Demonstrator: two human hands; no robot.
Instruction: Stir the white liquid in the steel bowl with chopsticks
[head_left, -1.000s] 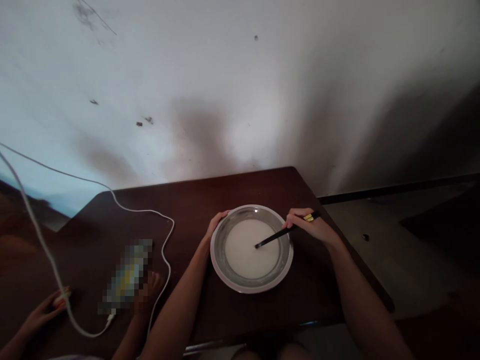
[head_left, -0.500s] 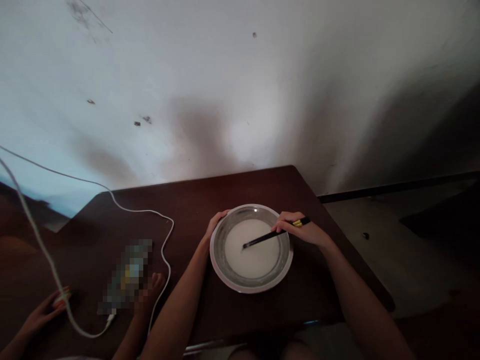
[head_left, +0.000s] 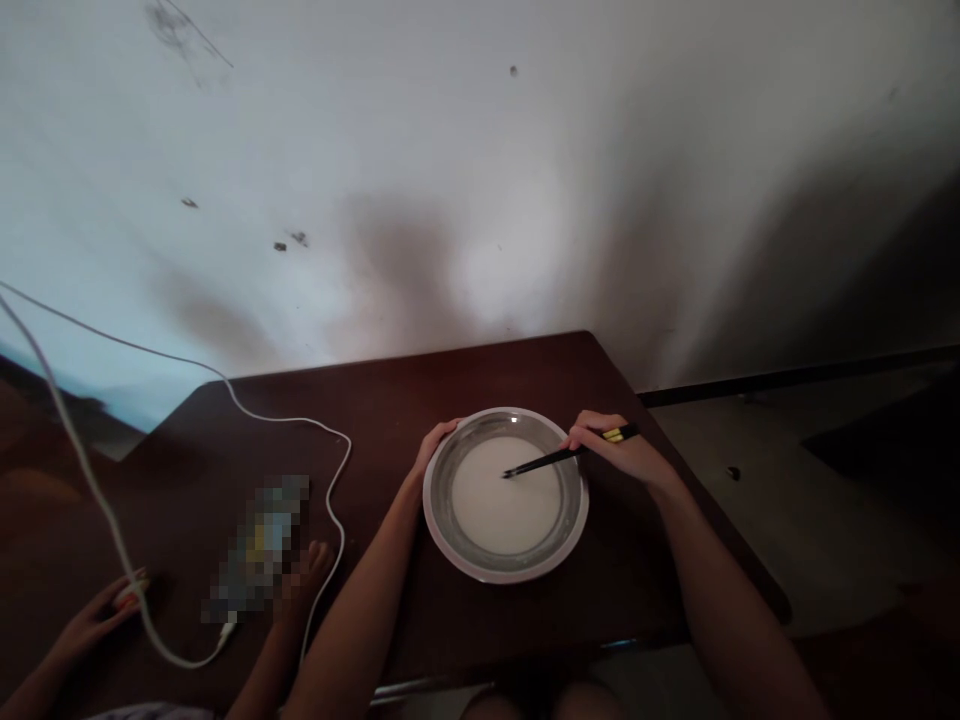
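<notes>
A round metal basin (head_left: 445,535) with a pale rim stands on the dark table and holds a milky white liquid (head_left: 506,510). My left hand (head_left: 435,443) grips the basin's left rim; its fingers are partly hidden behind the wall. In my right hand (head_left: 604,440), closed over the basin's right edge, are black chopsticks (head_left: 544,461) with yellow bands near their upper end. They slant down leftward, and their tips meet the liquid's surface near the middle.
The brown table (head_left: 375,390) borders a marked white wall (head_left: 450,150). At left another person's hands (head_left: 94,620) rest near a blurred-out phone-like device (head_left: 259,550). A white cable (head_left: 341,510) loops from it across the table.
My right hand and the chopsticks have shifted a little to the right, and the tips have moved up and right across the liquid. My left hand stays on the basin.
</notes>
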